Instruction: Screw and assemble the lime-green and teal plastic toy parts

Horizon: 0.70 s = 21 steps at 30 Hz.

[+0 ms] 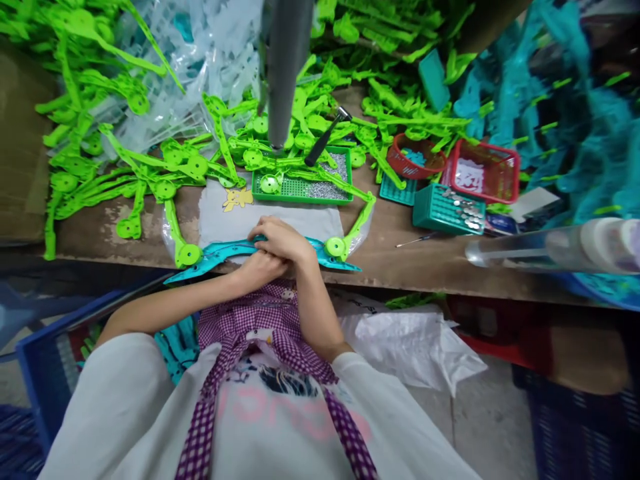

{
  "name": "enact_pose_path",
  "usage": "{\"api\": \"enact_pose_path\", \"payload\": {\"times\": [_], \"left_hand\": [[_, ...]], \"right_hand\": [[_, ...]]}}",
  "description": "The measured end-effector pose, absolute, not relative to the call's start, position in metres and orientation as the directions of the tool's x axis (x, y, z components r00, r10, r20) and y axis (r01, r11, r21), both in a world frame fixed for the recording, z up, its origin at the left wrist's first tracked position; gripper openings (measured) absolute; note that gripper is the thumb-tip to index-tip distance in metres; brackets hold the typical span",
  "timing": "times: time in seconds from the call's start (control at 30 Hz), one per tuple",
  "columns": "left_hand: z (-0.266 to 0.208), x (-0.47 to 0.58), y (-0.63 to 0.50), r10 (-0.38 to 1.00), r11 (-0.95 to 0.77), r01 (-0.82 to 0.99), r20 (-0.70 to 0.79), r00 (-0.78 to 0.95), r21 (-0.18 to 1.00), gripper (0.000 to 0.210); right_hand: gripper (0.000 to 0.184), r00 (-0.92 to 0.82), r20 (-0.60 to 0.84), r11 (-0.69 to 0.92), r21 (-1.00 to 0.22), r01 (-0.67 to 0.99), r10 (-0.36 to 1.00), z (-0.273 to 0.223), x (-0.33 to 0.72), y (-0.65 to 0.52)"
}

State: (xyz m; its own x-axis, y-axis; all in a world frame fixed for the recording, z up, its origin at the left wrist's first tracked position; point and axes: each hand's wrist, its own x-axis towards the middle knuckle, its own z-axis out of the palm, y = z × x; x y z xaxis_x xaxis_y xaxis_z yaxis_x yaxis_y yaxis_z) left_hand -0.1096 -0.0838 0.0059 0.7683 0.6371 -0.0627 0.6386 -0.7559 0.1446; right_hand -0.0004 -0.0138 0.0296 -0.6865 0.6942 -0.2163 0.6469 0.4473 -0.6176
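Teal plastic strip (225, 252), desk (425, 260) edge: right hand (283, 240) and left hand (260, 268) pressed together, gripping its middle; green tray (305, 190) behind.

Head cam, sole view: looks steeply down and fwd from above the chest, close over the bench's (400, 260) near edge.

We see our left hand (257, 269) and right hand (283, 241) pressed together on the middle of a teal plastic arm (220, 255) lying along the near edge of the wooden workbench (425, 263). Green plastic arms (176, 233) join it at both ends. Just beyond sits a green tray (300, 189) of small metal parts, with a hammer (326, 137) resting on it.
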Motion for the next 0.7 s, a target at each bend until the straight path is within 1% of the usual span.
{"api": "enact_pose_path", "payload": {"times": [0.07,0.13,0.27,0.37,0.47,0.53,0.6,0.7], "left_hand": [[0.009,-0.109,-0.084,0.627,-0.773,0.632,-0.078,0.775,0.056,0.038],[0.012,-0.108,-0.084,0.625,-0.778,0.627,-0.065,0.778,0.019,0.037],[0.012,-0.108,-0.084,0.611,-0.791,0.612,-0.031,0.791,0.016,0.033],[0.012,-0.11,-0.084,0.622,-0.782,0.622,-0.001,0.783,0.031,0.034],[0.012,-0.112,-0.083,0.63,-0.776,0.628,0.04,0.775,0.051,0.034],[0.012,-0.116,-0.08,0.593,-0.805,0.589,0.064,0.803,0.067,0.032],[0.011,-0.121,-0.076,0.529,-0.848,0.523,0.111,0.841,0.086,0.031],[0.008,-0.128,-0.07,0.464,-0.885,0.455,0.244,0.852,0.093,0.029]], "right_hand": [[0.025,-0.708,-0.224,0.463,-0.62,0.633,0.669,0.028,0.001,-0.009],[0.026,-0.744,-0.197,0.489,-0.643,0.59,0.639,0.027,0.005,-0.004],[0.029,-0.825,-0.119,0.569,-0.67,0.477,0.552,0.027,0.011,0.003],[0.033,-0.874,-0.126,0.6,-0.681,0.421,0.47,0.029,0.011,0.008],[0.03,-0.897,-0.133,0.625,-0.675,0.393,0.421,0.034,0.01,0.012],[0.027,-0.903,-0.111,0.639,-0.671,0.376,0.415,0.037,0.012,0.012],[0.024,-0.895,-0.089,0.63,-0.68,0.376,0.438,0.039,0.017,0.01],[0.022,-0.829,-0.07,0.562,-0.703,0.435,0.555,0.037,0.027,0.004]]}}
